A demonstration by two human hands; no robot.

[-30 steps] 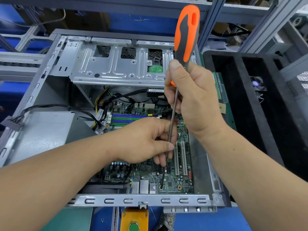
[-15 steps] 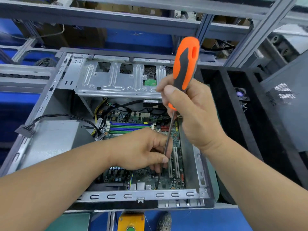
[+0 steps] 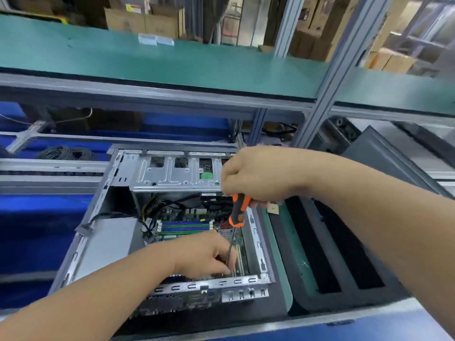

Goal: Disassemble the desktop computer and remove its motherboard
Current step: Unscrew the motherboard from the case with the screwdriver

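Plainly, each line runs from the board outward.

Motherboard: the motherboard [image 3: 197, 226] lies flat on the floor of the open computer case [image 3: 256, 244], not yet lifted out; green and blue memory slots show near its far edge, pale expansion slots near its right edge.

Step in hand: likely undoing a mounting screw near the board's near-right corner, judging by where the tool points; the screw itself is hidden behind the left hand.

Screwdriver: one screwdriver [image 3: 237, 212], orange and black handle up, thin shaft slanting down into the case toward the left hand's fingertips.

Right hand: the right hand [image 3: 258, 175] is clenched around the top of the handle, held high above the case, probably so it can twist the tool from above.

Left hand: the left hand [image 3: 206, 257] reaches down inside the case, fingers curled at the shaft's lower end, seemingly steadying the tip or catching the screw; whether they actually pinch anything cannot be told.

Case interior: one silver drive cage [image 3: 177, 172] across the far side, one grey power supply [image 3: 110, 242] at the left, a bundle of black cables between them.

Beside the case: one black foam tray [image 3: 349, 269] with two long slots sits just to the right on the desk [image 3: 280, 227], presumably for removed parts.

Count: two hands, one tool, one board, one case.
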